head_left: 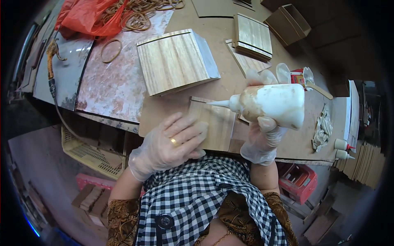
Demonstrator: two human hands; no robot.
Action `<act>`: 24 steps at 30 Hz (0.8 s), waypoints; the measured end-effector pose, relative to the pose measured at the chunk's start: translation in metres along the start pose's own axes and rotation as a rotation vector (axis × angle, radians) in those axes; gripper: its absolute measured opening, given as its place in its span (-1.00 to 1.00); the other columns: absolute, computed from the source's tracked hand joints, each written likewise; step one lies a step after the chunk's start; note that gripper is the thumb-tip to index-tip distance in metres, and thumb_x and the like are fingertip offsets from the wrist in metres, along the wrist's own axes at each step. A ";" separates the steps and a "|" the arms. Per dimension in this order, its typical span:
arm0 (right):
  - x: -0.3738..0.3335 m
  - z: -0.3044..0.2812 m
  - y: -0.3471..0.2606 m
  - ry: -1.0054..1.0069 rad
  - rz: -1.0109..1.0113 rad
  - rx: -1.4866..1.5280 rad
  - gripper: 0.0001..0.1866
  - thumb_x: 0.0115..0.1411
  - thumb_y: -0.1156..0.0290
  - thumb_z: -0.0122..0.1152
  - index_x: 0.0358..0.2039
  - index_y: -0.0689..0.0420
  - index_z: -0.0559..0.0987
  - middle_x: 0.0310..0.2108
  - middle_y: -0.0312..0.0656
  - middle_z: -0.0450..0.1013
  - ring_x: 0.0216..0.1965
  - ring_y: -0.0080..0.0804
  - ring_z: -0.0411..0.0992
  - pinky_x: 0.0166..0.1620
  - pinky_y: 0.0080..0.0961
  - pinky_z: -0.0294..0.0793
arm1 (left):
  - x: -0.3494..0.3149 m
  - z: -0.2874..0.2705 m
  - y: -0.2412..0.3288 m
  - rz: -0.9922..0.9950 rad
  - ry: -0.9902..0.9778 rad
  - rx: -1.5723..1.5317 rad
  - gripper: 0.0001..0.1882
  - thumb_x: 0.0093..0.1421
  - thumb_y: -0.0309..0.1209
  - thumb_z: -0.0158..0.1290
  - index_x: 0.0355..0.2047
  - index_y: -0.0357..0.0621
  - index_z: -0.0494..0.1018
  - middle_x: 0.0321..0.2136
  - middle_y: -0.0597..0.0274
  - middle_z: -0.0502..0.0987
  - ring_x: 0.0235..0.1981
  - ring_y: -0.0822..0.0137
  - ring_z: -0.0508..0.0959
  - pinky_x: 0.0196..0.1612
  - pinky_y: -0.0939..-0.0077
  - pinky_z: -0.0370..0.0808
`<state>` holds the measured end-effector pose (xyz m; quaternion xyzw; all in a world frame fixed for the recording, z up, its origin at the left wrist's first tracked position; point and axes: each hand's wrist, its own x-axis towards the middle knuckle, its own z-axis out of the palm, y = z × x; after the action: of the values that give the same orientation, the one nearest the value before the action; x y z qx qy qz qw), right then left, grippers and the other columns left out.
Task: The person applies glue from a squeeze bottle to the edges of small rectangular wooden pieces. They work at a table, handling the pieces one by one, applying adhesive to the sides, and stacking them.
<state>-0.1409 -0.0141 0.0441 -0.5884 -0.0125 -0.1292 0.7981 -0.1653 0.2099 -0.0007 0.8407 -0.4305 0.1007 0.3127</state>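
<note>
My right hand (264,141), in a clear plastic glove, grips a white squeeze bottle (273,102) with brownish smears. The bottle lies nearly level in the air, its thin pointed nozzle aimed left above the far part of a small light wooden panel (215,129). That panel lies on the bench near my body, with a groove along its far edge. My left hand (174,137), gloved too and wearing a gold ring, rests at the panel's left side with fingers stretched out. Beyond it stands a wooden box-like piece (170,63) with a pale right side.
Stacked grooved panels (253,37) lie farther back, near an open brown box (288,24). Rubber bands (137,18) spill by a red plastic bag (88,18). At right are a crumpled cloth (323,129) and small white bottles (340,144). A hooked tool (52,61) with a cable lies left.
</note>
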 end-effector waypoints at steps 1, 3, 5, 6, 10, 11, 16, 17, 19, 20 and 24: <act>0.002 0.001 0.002 -0.040 0.016 0.022 0.03 -0.22 0.18 0.58 0.22 0.20 0.20 0.08 -0.11 0.33 0.02 -0.29 0.39 0.12 -0.30 0.42 | 0.002 0.001 0.001 0.008 -0.008 0.004 -0.54 -0.11 -0.21 0.29 -0.19 -0.13 0.54 -0.09 0.24 0.54 0.00 0.19 0.51 0.10 0.20 0.40; 0.003 0.003 0.008 -0.089 0.049 0.052 0.03 -0.23 0.18 0.61 0.22 0.19 0.21 0.08 -0.11 0.33 0.03 -0.30 0.39 0.12 -0.30 0.40 | 0.003 0.002 0.000 0.024 -0.022 0.009 -0.61 -0.08 -0.28 0.23 -0.20 -0.12 0.53 -0.10 0.24 0.54 -0.01 0.21 0.51 0.07 0.26 0.43; 0.000 0.006 0.011 -0.077 0.076 0.059 0.03 -0.24 0.20 0.63 0.20 0.18 0.23 0.09 -0.11 0.34 0.05 -0.32 0.37 0.13 -0.31 0.39 | 0.001 0.004 -0.003 0.039 -0.013 0.015 -0.58 -0.11 -0.26 0.26 -0.20 -0.11 0.54 -0.08 0.25 0.54 -0.02 0.19 0.52 0.04 0.24 0.46; -0.002 0.009 0.013 -0.055 0.088 0.062 0.02 -0.24 0.21 0.64 0.19 0.17 0.23 0.09 -0.12 0.34 0.06 -0.32 0.37 0.13 -0.31 0.37 | 0.000 0.005 -0.005 0.046 -0.012 0.021 -0.56 -0.13 -0.25 0.27 -0.21 -0.11 0.55 -0.07 0.25 0.54 -0.03 0.17 0.52 0.02 0.22 0.47; 0.002 0.020 0.017 -0.057 0.058 0.037 0.00 -0.26 0.23 0.66 0.17 0.13 0.25 0.08 -0.14 0.34 0.10 -0.33 0.34 0.15 -0.31 0.32 | -0.001 0.008 -0.006 0.055 0.015 0.037 -0.60 -0.14 -0.28 0.26 -0.24 -0.10 0.55 -0.11 0.25 0.54 -0.04 0.19 0.53 -0.02 0.26 0.49; 0.003 0.019 0.017 -0.073 0.055 0.017 0.00 -0.26 0.23 0.66 0.17 0.12 0.25 0.08 -0.14 0.35 0.10 -0.33 0.33 0.15 -0.31 0.31 | -0.001 0.009 -0.006 0.051 0.032 0.036 -0.61 -0.14 -0.29 0.26 -0.24 -0.10 0.55 -0.12 0.26 0.54 -0.05 0.20 0.54 -0.04 0.28 0.50; 0.004 0.022 0.018 -0.065 0.089 -0.001 -0.02 -0.28 0.23 0.66 0.13 0.07 0.27 0.04 -0.16 0.36 0.07 -0.36 0.32 0.13 -0.36 0.30 | 0.000 0.009 -0.007 0.055 0.046 0.027 -0.65 -0.14 -0.33 0.24 -0.27 -0.11 0.56 -0.15 0.26 0.55 -0.08 0.20 0.55 -0.07 0.31 0.51; 0.003 0.022 0.017 -0.059 0.108 -0.005 -0.04 -0.29 0.24 0.66 0.12 0.07 0.28 0.03 -0.17 0.36 0.06 -0.37 0.32 0.12 -0.38 0.30 | 0.000 0.009 -0.008 0.056 0.050 0.023 -0.65 -0.14 -0.34 0.24 -0.27 -0.11 0.56 -0.15 0.25 0.55 -0.08 0.20 0.55 -0.08 0.31 0.52; 0.003 0.023 0.018 -0.060 0.120 -0.007 -0.06 -0.29 0.25 0.66 0.09 0.07 0.29 0.02 -0.17 0.36 0.03 -0.40 0.31 0.09 -0.41 0.31 | -0.001 0.010 -0.008 0.055 0.061 0.017 -0.65 -0.14 -0.34 0.24 -0.27 -0.12 0.56 -0.16 0.25 0.55 -0.08 0.19 0.55 -0.08 0.32 0.52; 0.003 0.025 0.018 -0.067 0.113 -0.006 -0.07 -0.30 0.25 0.65 0.08 0.07 0.29 0.02 -0.18 0.36 0.02 -0.41 0.31 0.08 -0.42 0.31 | -0.001 0.012 -0.007 0.052 0.070 0.014 -0.65 -0.14 -0.35 0.23 -0.28 -0.13 0.56 -0.16 0.25 0.55 -0.09 0.19 0.55 -0.09 0.32 0.52; 0.005 0.028 0.019 -0.089 0.093 -0.042 -0.04 -0.28 0.21 0.64 0.12 0.12 0.27 0.01 -0.17 0.37 -0.01 -0.42 0.32 0.05 -0.47 0.32 | -0.001 0.011 -0.007 0.045 0.080 -0.001 -0.66 -0.14 -0.36 0.23 -0.28 -0.14 0.56 -0.18 0.24 0.55 -0.08 0.19 0.56 -0.11 0.33 0.54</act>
<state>-0.1277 0.0169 0.0359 -0.6100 -0.0179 -0.0659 0.7895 -0.1612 0.2068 -0.0128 0.8258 -0.4365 0.1411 0.3280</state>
